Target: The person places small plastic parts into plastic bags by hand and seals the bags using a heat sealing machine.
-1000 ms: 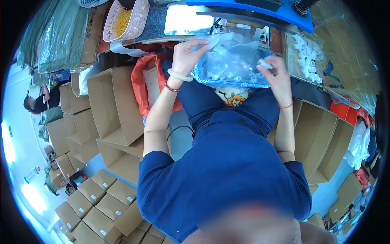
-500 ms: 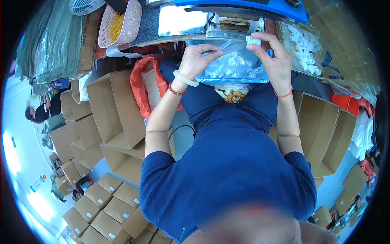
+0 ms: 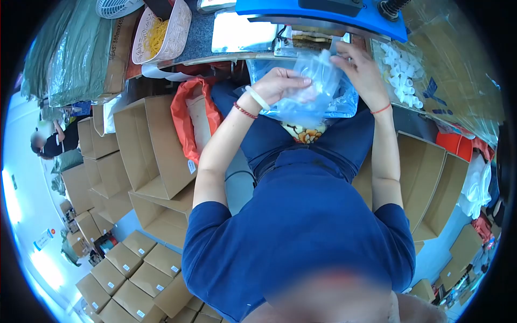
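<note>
A clear plastic bag [image 3: 319,72] hangs over my lap, pinched by my left hand [image 3: 280,86] at its left side. My right hand [image 3: 357,64] has its fingers curled at the bag's upper right edge, beside a small white piece [image 3: 325,56]; whether it still grips the piece is unclear. Beneath both hands a blue plastic-lined tray [image 3: 344,107] rests on my lap, its contents largely covered by the bag. To the right of my right hand, white plastic fittings [image 3: 401,75] lie in a pile on the table.
A white basket [image 3: 176,35] of yellow rubber bands stands at the back left. A blue machine [image 3: 323,16] is at the table's far edge. Open cardboard boxes [image 3: 148,145] flank me, with a red bag [image 3: 186,124] near my left arm. Another person [image 3: 62,140] is far left.
My left hand has moved lower and right with the bag, which now hangs spread out. The white piece, earlier in my right hand's fingers, is now at the bag's top.
</note>
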### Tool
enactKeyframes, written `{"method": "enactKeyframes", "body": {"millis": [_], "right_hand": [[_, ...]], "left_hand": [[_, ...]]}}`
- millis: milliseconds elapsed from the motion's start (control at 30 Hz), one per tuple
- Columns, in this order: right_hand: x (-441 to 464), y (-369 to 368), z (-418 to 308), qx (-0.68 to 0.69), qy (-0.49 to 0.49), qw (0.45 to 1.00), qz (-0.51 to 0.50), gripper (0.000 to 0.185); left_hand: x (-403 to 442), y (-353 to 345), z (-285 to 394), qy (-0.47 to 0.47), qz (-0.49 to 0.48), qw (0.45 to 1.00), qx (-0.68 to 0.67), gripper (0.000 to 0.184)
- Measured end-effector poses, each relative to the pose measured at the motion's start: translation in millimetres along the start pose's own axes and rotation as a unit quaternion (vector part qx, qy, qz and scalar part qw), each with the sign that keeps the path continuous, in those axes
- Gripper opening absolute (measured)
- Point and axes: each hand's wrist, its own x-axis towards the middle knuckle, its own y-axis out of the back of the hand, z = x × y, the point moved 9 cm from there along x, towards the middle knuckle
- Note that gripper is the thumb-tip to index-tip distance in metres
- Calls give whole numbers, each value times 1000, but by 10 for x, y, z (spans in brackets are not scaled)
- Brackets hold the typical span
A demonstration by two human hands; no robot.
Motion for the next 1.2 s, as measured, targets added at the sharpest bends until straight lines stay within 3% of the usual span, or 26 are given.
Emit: {"method": "enactKeyframes", "body": {"millis": [67,167,300,400,467,500,567,600,633,700,767,800,833,900,967,1033,1067,1100,1167,1200], "right_hand": [[-44,146,125,16,-31,999,19,31],[-180,297,194,21,-87,996,26,28],[-304,318,243,30,-87,995,44,24],[-267,329,100,38,-80,992,85,18],[-275,327,-167,22,15,991,127,15],[-321,252,-267,16,41,992,122,15],[-388,94,-562,6,95,991,98,15],[-392,-42,-751,2,122,990,77,14],[-362,-215,-901,-7,144,988,58,16],[-248,-664,-1139,-42,178,983,34,21],[22,-1216,-1225,-104,196,975,23,30],[191,-1468,-1202,-139,201,970,19,35],[341,-1651,-1130,-141,204,969,20,35],[541,-1926,-936,-255,155,953,45,42],[517,-2089,-811,-283,148,947,28,46],[512,-2189,-672,-300,144,943,13,52],[520,-2196,-676,-301,147,942,13,52],[498,-2193,-686,-305,147,941,22,53],[468,-2211,-699,-310,149,938,30,55],[455,-2236,-698,-323,151,934,36,57]], "left_hand": [[174,41,67,-27,-4,993,-112,25],[269,98,288,-36,77,991,-107,26],[319,84,199,15,64,989,-129,27],[315,131,237,-54,86,986,-132,25],[318,356,152,-43,109,993,11,28],[72,356,421,-59,130,978,154,30],[-260,848,925,-184,291,858,381,31],[-508,1150,1136,-213,443,788,371,31],[-646,1362,1384,-168,514,708,454,40],[-635,1809,1649,-315,531,540,572,54],[-285,2338,1637,-55,504,652,564,71],[-159,2453,1661,-29,497,601,625,77],[-155,2447,1737,-33,499,601,624,77],[-61,2537,1615,54,444,695,562,74],[-76,2612,1518,43,461,723,513,76],[-22,2612,1498,-41,444,730,518,77],[-120,2465,1540,-63,475,692,540,75],[-185,2428,1552,-62,475,693,539,75],[-192,2254,1564,-150,375,841,359,70],[-284,2153,1563,-124,378,863,310,69]]}}
